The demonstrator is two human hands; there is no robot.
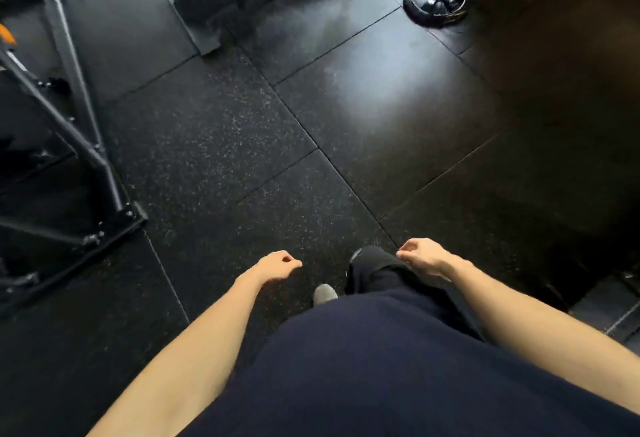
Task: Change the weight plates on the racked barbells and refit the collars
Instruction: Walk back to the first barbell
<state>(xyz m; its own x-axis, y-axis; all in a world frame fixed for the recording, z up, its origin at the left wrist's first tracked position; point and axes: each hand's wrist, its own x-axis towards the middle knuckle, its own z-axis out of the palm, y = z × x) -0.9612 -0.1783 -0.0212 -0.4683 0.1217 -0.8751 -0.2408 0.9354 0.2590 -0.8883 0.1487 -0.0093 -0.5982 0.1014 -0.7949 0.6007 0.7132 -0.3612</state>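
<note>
The person looks straight down at a dark rubber floor [214, 145] and is mid-stride, judging by one leg forward. The left hand [277, 265] hangs at about seven o'clock in the view, fingers loosely curled and holding nothing. The right hand [420, 256], at about five o'clock, is likewise loosely curled and empty.

No barbell and no collar can be seen here, so how many plates have been swapped cannot be read. With both hands free, the person is probably walking between the bar and the plate store — either a plate has just been put down or one is about to be fetched.

Counted: two hands, both empty. One weight plate [434, 1] lies flat on the floor at one o'clock, with a dark upright post rising from its middle — what that post belongs to is unclear. One metal frame [74, 124] of slanted tubes stands at nine o'clock, and a second dark stand [207, 3] at eleven o'clock; both are blurred.
</note>
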